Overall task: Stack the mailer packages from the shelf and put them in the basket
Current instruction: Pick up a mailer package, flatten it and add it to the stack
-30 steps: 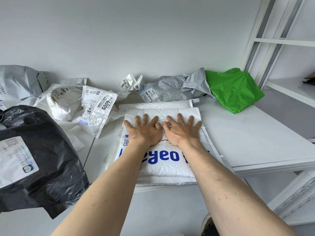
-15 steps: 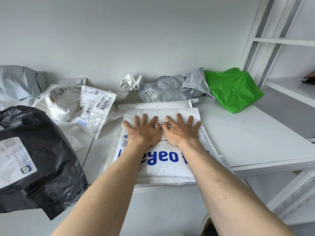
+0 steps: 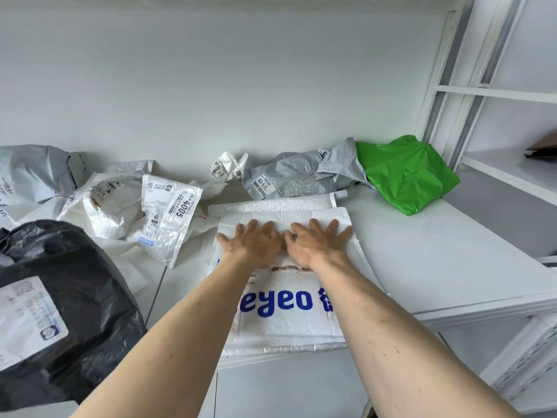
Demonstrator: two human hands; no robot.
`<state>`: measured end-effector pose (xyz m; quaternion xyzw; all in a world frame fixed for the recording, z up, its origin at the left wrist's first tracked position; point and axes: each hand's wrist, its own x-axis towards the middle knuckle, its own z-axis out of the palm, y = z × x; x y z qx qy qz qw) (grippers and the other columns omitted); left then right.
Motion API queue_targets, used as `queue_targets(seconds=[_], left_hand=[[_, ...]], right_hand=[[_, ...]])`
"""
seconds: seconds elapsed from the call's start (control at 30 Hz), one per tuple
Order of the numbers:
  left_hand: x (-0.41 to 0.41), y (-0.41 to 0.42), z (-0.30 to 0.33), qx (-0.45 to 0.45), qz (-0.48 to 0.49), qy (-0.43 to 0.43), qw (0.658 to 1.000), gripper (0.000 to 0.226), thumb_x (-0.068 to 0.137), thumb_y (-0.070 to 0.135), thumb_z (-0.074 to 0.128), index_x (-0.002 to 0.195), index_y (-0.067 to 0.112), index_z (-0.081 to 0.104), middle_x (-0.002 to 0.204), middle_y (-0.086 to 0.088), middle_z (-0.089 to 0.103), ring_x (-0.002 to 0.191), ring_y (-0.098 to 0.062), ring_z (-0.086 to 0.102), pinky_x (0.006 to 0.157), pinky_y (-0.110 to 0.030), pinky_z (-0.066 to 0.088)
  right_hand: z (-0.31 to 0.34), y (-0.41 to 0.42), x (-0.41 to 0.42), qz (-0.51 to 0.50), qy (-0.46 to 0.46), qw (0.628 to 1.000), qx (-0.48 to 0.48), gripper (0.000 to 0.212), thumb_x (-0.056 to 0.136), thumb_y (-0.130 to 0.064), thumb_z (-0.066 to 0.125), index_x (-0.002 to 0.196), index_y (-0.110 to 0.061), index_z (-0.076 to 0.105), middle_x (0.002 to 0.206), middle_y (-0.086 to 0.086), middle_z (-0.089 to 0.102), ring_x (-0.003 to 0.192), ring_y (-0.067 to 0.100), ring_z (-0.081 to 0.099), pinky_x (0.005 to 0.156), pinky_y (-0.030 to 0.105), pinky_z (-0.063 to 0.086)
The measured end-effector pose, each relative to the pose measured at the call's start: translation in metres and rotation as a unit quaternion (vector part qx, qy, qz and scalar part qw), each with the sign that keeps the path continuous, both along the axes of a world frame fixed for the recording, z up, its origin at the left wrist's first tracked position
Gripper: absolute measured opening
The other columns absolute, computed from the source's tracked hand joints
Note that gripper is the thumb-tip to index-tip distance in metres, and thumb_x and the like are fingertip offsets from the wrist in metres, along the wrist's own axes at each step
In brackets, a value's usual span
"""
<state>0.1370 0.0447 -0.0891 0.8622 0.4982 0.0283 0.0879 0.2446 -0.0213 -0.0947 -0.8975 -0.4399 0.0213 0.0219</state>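
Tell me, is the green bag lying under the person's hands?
No, the green bag lies apart by the shelf post; both hands press a white mailer.

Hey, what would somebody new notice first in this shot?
Both hands, left hand and right hand, press flat on the white mailer stack at the shelf's front edge. A bright green bag lies at back right, a black mailer at near left.

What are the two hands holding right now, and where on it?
Nothing is gripped. The left hand and right hand press flat, fingers spread, on the far half of the white padded mailer with blue lettering.
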Motion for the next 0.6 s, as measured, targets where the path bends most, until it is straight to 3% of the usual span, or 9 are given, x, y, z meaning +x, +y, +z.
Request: queue_targets(seconds=[0.07,0.2,0.37,0.6], left_hand=[[0.006,0.007,0.013,0.014,0.028,-0.055,0.998,0.051,0.099,0.044,0.018,0.149,0.036,0.028,0.160,-0.003,0.021,0.148,-0.026,0.016,0.115,-0.062,0.003],[0.011,0.013,0.008,0.062,0.033,-0.081,0.994,0.054,0.100,0.045,0.017,0.153,0.038,0.012,0.164,0.001,-0.005,0.149,-0.024,-0.013,0.117,-0.057,-0.011],[0.004,0.009,-0.021,0.042,0.032,-0.059,0.997,0.054,0.100,0.041,0.008,0.154,0.037,0.011,0.164,-0.001,0.000,0.150,-0.024,-0.007,0.117,-0.054,-0.012],[0.007,0.012,-0.026,0.040,0.030,-0.027,0.998,0.052,0.100,0.041,0.010,0.152,0.040,0.013,0.164,0.000,0.003,0.150,-0.025,-0.001,0.118,-0.055,-0.004]], right_hand=[[0.013,0.013,-0.003,-0.008,0.015,0.999,0.035,0.056,0.095,-0.057,0.012,0.141,-0.038,0.037,0.156,0.004,0.027,0.143,0.043,0.013,0.107,0.071,0.002],[0.004,0.025,-0.011,-0.001,0.034,0.997,0.063,0.051,0.100,-0.047,0.012,0.152,-0.043,0.009,0.164,0.001,-0.006,0.146,0.044,-0.015,0.106,0.073,-0.012],[-0.016,0.024,-0.011,0.001,0.035,0.997,0.069,0.052,0.099,-0.051,0.005,0.150,-0.044,0.012,0.164,-0.001,-0.002,0.146,0.045,-0.009,0.106,0.072,-0.011],[-0.020,0.025,-0.010,-0.003,0.036,0.998,0.055,0.050,0.099,-0.049,0.007,0.149,-0.045,0.013,0.164,-0.003,0.001,0.145,0.046,-0.007,0.106,0.073,-0.007]])
